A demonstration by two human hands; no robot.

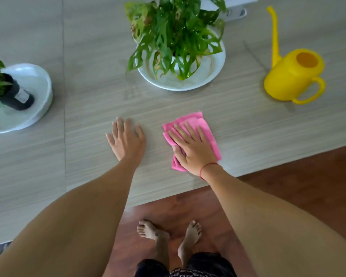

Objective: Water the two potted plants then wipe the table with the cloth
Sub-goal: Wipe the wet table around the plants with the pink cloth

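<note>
A folded pink cloth (203, 124) lies on the grey wood-grain table (88, 108), close to its front edge. My right hand (192, 146) presses flat on the cloth, thumb curled at its left side. My left hand (127, 139) rests flat and spread on the bare table to the left, holding nothing. A leafy green plant (174, 31) stands in a white dish (210, 76) at the back centre. A second plant in a black pot (16, 92) stands in a white dish (38, 80) at the far left. A yellow watering can (292, 76) stands at the right.
A white box-like object (234, 9) sits behind the centre plant at the table's far side. The table's front edge runs diagonally above a brown wooden floor (298, 176), where my bare feet stand. A seam in the tabletop runs vertically at the left.
</note>
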